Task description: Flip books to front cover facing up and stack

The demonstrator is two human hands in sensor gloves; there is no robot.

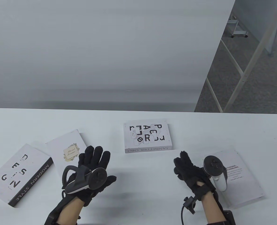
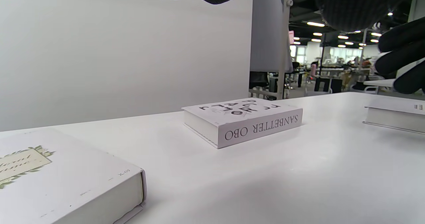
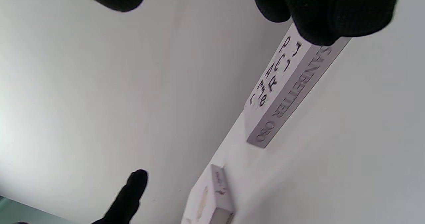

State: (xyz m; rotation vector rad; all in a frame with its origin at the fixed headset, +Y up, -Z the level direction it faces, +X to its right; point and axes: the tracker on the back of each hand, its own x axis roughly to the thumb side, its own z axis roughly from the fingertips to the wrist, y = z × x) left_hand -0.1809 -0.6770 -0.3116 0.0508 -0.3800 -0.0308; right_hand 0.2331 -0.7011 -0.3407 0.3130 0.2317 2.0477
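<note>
Both your grips released: left hand (image 1: 95, 167) and right hand (image 1: 190, 174) hover empty above white table (image 1: 138, 211), fingers spread, likely choosing first book. White "SANBETTER OBO" hardback (image 1: 147, 137) lies at 12 o'clock; white "MODERN STYLE" book (image 1: 20, 174) at 9; white small-print book (image 1: 243, 178) at 3, probably needs flipping.

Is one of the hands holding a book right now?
No, the left hand and right hand both hover with fingers spread above the bare table, gripping none of the books.
</note>
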